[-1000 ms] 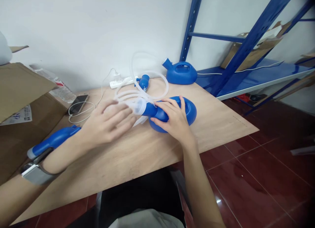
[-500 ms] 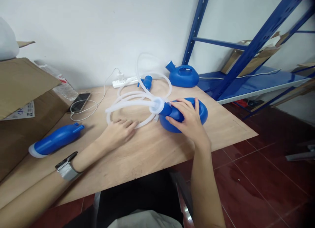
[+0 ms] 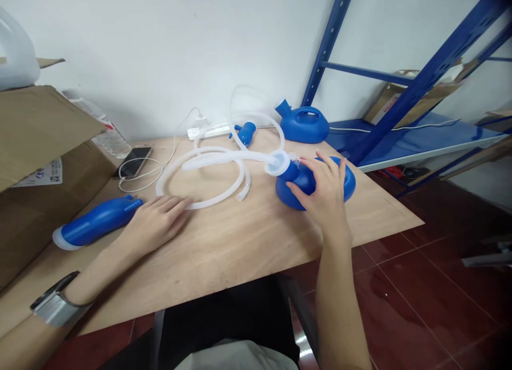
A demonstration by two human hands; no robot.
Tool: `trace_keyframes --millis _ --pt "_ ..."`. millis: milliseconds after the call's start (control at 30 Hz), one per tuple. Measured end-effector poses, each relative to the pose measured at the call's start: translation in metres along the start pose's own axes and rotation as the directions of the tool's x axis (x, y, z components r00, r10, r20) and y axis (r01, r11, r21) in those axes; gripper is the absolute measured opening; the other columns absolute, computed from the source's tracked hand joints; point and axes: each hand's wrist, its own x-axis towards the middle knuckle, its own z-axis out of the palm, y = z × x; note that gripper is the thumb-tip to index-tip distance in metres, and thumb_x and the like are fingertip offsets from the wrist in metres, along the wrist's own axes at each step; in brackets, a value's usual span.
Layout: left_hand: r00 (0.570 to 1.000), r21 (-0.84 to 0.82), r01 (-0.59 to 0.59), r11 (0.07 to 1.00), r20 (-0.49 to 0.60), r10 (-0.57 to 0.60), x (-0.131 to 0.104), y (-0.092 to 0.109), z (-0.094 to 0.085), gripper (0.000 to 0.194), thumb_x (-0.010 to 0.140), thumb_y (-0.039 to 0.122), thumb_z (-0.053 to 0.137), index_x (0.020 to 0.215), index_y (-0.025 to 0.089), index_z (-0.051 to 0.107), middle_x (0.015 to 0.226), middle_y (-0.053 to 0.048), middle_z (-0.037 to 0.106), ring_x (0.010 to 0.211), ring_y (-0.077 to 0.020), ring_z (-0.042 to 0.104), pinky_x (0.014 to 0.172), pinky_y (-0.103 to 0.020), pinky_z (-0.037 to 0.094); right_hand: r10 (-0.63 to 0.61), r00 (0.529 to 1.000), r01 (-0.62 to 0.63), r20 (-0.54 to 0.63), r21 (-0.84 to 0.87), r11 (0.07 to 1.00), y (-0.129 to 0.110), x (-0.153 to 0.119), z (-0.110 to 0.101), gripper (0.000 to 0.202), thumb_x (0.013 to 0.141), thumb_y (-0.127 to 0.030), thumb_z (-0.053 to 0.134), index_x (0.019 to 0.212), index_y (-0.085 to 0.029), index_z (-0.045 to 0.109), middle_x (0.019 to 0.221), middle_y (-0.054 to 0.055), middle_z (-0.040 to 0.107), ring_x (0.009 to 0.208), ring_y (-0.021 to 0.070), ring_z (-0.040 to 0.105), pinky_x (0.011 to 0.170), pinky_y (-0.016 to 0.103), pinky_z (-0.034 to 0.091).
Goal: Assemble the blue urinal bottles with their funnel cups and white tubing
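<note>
My right hand (image 3: pixel 326 191) holds a blue urinal bottle (image 3: pixel 292 195) that lies on the table, thumb on the near side and fingers spread over its top. A translucent white collar (image 3: pixel 276 163) surrounds its mouth, and one end of a clear hose (image 3: pixel 224 157) sits inside it. The hose lies in loose coils across the table. My left hand (image 3: pixel 158 218) is palm down with its fingers curled over the hose's near loop. Just left of it lies a blue flask-shaped piece (image 3: pixel 100 220) with a white end.
Behind the hose are a small blue spouted piece (image 3: pixel 245 133), a second blue bottle (image 3: pixel 304 126) and a power strip (image 3: pixel 216 130). At left are a cardboard box (image 3: pixel 48 199), a clear plastic bottle (image 3: pixel 108 135) and a phone (image 3: pixel 136 162). Blue shelving (image 3: pixel 400 138) stands at right.
My left hand has moved left toward the blue flask-shaped piece, and the near hose loop has spread left. The held bottle and my right hand have shifted slightly right in view.
</note>
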Motion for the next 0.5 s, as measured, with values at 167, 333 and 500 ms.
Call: trace_keyframes --millis 167,333,500 --pt "0.999 -0.081 -0.012 0.997 -0.031 0.009 -0.006 -0.003 0.006 0.043 0.111 0.037 0.048 0.145 0.015 0.062 0.139 -0.017 0.073 0.123 -0.0343 0.071 0.1 -0.047 0.055 -0.034 0.991 0.04 -0.13 0.043 0.998 -0.066 0.002 0.003 0.01 0.101 -0.029 0.068 0.094 -0.024 0.064 0.094 0.007 0.076 0.096 0.0265 0.071 0.087 0.042 0.058" --pt "0.996 -0.106 -0.001 0.994 -0.089 -0.008 -0.016 -0.012 0.005 0.033 0.105 0.021 0.046 0.131 0.017 0.067 0.138 -0.016 0.072 0.119 -0.0323 0.071 0.091 -0.043 0.057 0.005 0.903 -0.026 0.43 0.043 0.999 -0.106 -0.009 0.025 0.016 0.106 -0.028 0.06 0.113 -0.023 0.073 0.115 0.008 0.081 0.099 0.0254 0.077 0.075 0.033 0.06" --pt "0.987 -0.167 -0.046 0.985 -0.161 0.018 -0.029 -0.021 -0.002 0.033 0.1 0.005 0.043 0.085 0.022 0.066 0.117 -0.008 0.08 0.114 -0.027 0.072 0.087 -0.041 0.054 0.042 0.79 0.019 0.612 -0.093 0.995 -0.088 0.005 0.055 0.052 0.109 -0.024 0.044 0.157 -0.009 0.053 0.153 0.029 0.06 0.13 0.0429 0.068 0.106 0.056 0.057"
